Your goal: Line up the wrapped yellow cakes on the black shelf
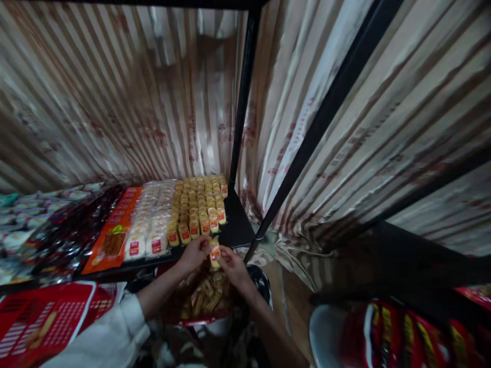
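Note:
Between my two hands is a small yellow snack pack (215, 255) with a red and white label, held upright in front of the shelf edge. My left hand (197, 252) pinches its upper left side with closed fingers. On its right side, the thumb and fingers of my right hand (232, 266) grip it. Rows of matching yellow packs (194, 225) stand on the black shelf (240, 225) just beyond. Below my hands, an open container holds many loose yellowish packs (207, 296); its outline is partly hidden by my arms.
Left of the yellow rows lie white packs (148, 225), an orange bag (113, 240) and dark wrapped packs (76, 230). A red printed bag (46, 317) is at lower left. Black frame posts (307, 138) rise at right. Red packages (406, 332) sit at lower right.

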`<control>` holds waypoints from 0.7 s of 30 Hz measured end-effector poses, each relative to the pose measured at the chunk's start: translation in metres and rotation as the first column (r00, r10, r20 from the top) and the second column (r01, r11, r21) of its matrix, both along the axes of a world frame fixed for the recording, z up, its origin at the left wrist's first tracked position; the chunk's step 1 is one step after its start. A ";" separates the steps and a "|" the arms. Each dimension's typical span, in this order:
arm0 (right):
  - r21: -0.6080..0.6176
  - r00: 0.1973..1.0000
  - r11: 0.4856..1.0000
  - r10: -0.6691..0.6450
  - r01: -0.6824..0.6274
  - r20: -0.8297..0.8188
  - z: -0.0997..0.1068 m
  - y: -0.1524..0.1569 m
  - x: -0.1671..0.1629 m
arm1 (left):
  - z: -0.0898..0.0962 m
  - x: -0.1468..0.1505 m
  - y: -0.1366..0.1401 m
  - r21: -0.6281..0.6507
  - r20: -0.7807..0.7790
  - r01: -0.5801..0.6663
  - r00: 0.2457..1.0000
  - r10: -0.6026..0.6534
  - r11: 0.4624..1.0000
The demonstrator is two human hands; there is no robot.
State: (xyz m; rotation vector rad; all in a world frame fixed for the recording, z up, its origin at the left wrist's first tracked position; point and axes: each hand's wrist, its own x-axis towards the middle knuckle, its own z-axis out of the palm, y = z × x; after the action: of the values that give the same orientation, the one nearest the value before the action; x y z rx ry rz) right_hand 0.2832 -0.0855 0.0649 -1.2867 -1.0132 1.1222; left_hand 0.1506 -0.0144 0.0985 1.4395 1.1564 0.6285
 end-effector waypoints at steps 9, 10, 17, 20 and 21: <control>0.151 0.974 0.968 -0.212 0.199 0.076 0.031 0.070 0.042 | 0.059 0.050 0.067 0.316 -0.153 0.137 0.984 -0.092 0.939; 0.171 0.966 0.960 -0.242 0.224 0.092 0.032 0.079 0.046 | 0.063 0.057 0.076 0.334 -0.159 0.148 0.982 -0.099 0.931; 0.224 0.914 0.909 -0.384 0.351 0.127 0.021 0.142 0.074 | 0.077 0.092 0.128 0.427 -0.270 0.191 0.960 -0.077 0.884; 0.176 0.886 0.897 -0.433 0.406 0.163 0.010 0.164 0.082 | 0.077 0.099 0.144 0.495 -0.382 0.241 0.923 -0.039 0.835; 0.160 0.873 0.893 -0.447 0.421 0.195 0.007 0.170 0.085 | 0.075 0.100 0.148 0.521 -0.401 0.248 0.916 -0.023 0.817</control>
State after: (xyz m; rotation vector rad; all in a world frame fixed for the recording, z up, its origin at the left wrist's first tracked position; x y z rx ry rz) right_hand 0.3684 0.0849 0.0714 -1.4820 -0.8752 0.5730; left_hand 0.2508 0.1338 0.1737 2.2155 1.1946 0.6346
